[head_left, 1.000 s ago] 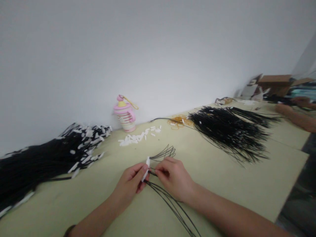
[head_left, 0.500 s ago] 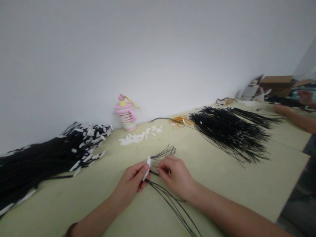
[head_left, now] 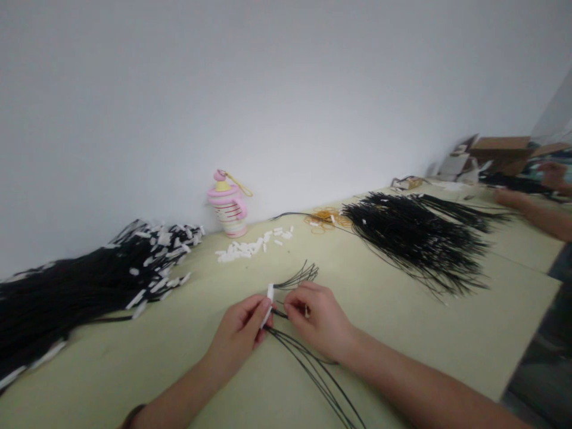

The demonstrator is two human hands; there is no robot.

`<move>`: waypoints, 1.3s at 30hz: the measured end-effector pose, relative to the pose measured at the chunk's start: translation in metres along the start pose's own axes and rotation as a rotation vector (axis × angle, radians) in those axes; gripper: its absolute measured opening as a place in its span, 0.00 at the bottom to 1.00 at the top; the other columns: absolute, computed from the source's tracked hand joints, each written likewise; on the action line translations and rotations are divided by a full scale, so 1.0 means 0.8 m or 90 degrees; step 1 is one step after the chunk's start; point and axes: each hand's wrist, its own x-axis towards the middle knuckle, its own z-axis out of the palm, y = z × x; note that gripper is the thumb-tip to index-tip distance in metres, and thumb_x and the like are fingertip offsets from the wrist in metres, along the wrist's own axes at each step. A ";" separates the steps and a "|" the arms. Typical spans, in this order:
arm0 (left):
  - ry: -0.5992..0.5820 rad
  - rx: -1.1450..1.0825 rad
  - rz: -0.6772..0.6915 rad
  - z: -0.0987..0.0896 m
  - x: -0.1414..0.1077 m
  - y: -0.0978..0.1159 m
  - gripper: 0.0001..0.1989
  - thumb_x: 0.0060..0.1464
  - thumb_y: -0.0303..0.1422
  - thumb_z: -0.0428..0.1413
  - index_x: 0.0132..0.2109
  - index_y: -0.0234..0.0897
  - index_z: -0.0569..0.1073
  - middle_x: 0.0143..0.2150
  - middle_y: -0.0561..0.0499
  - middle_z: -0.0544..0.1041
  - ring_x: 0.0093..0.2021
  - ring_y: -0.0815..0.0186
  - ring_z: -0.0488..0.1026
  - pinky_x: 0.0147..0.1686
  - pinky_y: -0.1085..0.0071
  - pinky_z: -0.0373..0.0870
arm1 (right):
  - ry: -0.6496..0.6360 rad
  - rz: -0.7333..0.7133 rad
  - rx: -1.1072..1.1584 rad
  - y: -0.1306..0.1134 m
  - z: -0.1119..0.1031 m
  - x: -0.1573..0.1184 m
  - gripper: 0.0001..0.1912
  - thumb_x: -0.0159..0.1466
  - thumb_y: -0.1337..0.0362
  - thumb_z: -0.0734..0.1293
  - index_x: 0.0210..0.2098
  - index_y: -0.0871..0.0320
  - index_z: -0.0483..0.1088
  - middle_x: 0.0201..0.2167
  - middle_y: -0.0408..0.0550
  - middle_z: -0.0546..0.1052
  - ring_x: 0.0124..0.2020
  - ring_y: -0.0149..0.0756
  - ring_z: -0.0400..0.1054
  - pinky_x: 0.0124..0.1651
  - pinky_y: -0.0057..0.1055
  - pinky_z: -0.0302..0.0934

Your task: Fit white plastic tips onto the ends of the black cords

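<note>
My left hand [head_left: 245,323] is closed on a narrow white plastic connector [head_left: 270,293], thumb on top, and holds it tilted above the table. Thin black wires [head_left: 308,360] run out of the connector's lower end toward the front right, and more fan out from its upper end [head_left: 297,276]. My right hand [head_left: 316,313] is closed beside it, thumb and forefinger pinching a thin black wire [head_left: 281,314] near the connector's middle. The fingertips partly hide that wire's end. A tiny pale piece shows between the right fingers, too small to name.
White connectors [head_left: 241,248] lie loose near a pink cup [head_left: 230,208]. Black wires with white ends are heaped at left [head_left: 89,286], and more black wires [head_left: 415,238] at right beside yellow rubber bands [head_left: 326,219]. Another person's hands [head_left: 513,196] and a cardboard box [head_left: 500,152] are far right.
Almost nothing differs. Both hands keep their hold, and the connector has shifted very slightly.
</note>
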 end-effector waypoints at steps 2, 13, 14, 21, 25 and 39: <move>0.006 0.004 0.004 0.000 0.000 0.001 0.18 0.53 0.45 0.51 0.26 0.35 0.67 0.20 0.57 0.64 0.17 0.74 0.58 0.15 0.79 0.52 | 0.004 0.000 0.001 -0.001 -0.001 0.000 0.07 0.58 0.74 0.62 0.25 0.60 0.69 0.23 0.42 0.67 0.27 0.28 0.61 0.29 0.22 0.51; 0.018 0.054 0.042 0.000 -0.003 0.004 0.15 0.53 0.43 0.50 0.30 0.36 0.69 0.21 0.56 0.67 0.18 0.71 0.60 0.17 0.77 0.55 | -0.014 -0.011 -0.011 -0.001 -0.005 0.000 0.07 0.59 0.74 0.61 0.27 0.60 0.68 0.24 0.43 0.67 0.28 0.28 0.61 0.31 0.23 0.53; 0.016 0.057 0.042 0.000 -0.003 0.004 0.15 0.53 0.43 0.50 0.30 0.36 0.69 0.21 0.56 0.67 0.18 0.71 0.60 0.17 0.77 0.55 | -0.014 -0.012 -0.012 -0.001 -0.005 0.000 0.07 0.59 0.74 0.61 0.27 0.60 0.68 0.25 0.43 0.67 0.29 0.28 0.62 0.31 0.23 0.53; -0.012 0.080 0.059 0.000 -0.003 0.003 0.15 0.54 0.43 0.49 0.28 0.36 0.69 0.21 0.56 0.66 0.18 0.71 0.60 0.18 0.77 0.56 | -0.013 -0.011 -0.007 0.001 -0.002 -0.001 0.07 0.59 0.73 0.61 0.27 0.60 0.67 0.25 0.43 0.67 0.27 0.28 0.61 0.29 0.23 0.52; -0.018 0.095 0.069 0.000 -0.003 0.004 0.15 0.55 0.42 0.48 0.28 0.36 0.68 0.20 0.56 0.65 0.18 0.71 0.60 0.18 0.77 0.55 | -0.013 -0.020 -0.001 0.001 -0.001 -0.002 0.07 0.59 0.74 0.61 0.27 0.60 0.67 0.24 0.42 0.66 0.27 0.27 0.60 0.29 0.22 0.51; -0.045 0.129 0.089 -0.003 -0.004 0.000 0.15 0.57 0.41 0.46 0.30 0.37 0.67 0.22 0.56 0.65 0.20 0.70 0.60 0.20 0.76 0.56 | -0.007 -0.021 0.012 0.001 0.001 -0.002 0.07 0.59 0.73 0.61 0.26 0.60 0.66 0.24 0.42 0.66 0.27 0.28 0.61 0.29 0.23 0.52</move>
